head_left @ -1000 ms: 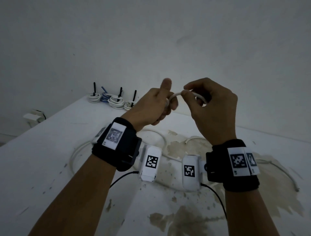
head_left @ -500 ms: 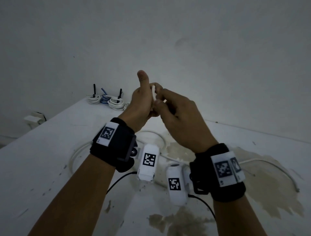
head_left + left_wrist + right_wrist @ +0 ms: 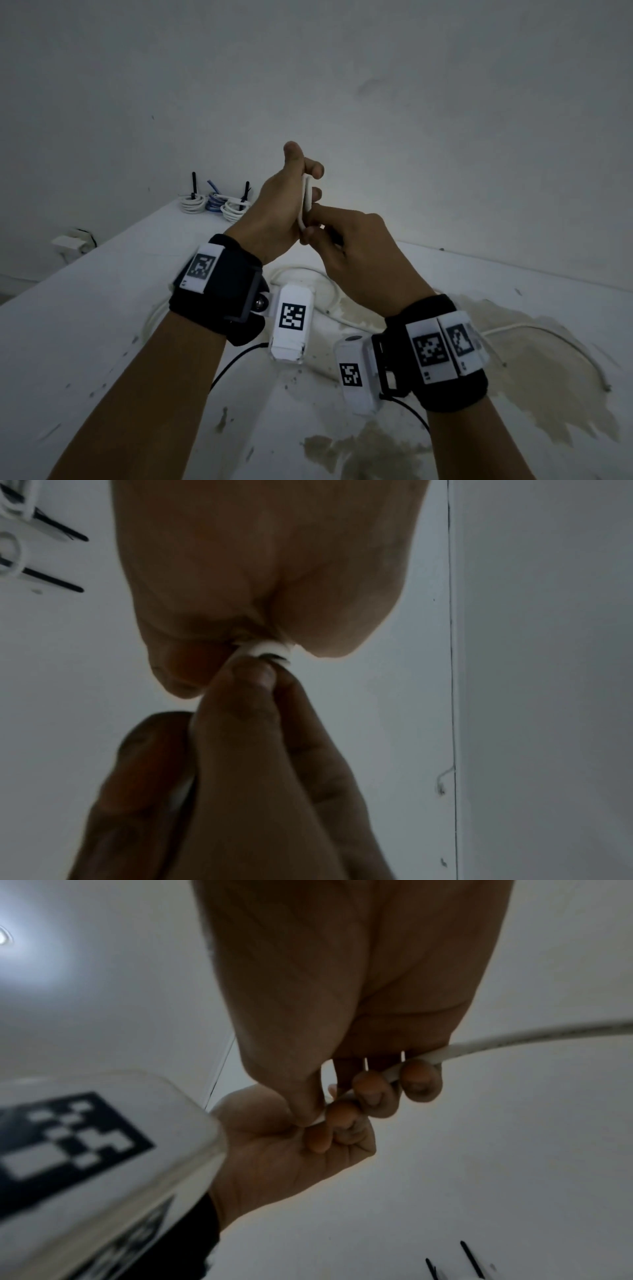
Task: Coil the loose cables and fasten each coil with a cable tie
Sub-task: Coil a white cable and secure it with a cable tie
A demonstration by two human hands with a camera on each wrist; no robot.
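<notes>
I hold a white cable up above the table, bent into a narrow upright loop against my left palm. My left hand has its thumb pointing up, and its fingertips curl over the loop from behind. Just below it, my right hand pinches the loop's lower end between thumb and forefinger. In the right wrist view, the right hand has its other fingers curled round the cable, which leads off to the right. The left wrist view shows only a short bit of cable between both hands.
The rest of the cable lies in loose curves on the white, brown-stained table under my wrists. Three tied coils with upright black tie tails sit at the far left corner. A white block lies beyond the left edge.
My right hand has swung from level with the left hand to below it, laying the cable as a loop across the left palm. The left thumb has lifted upright.
</notes>
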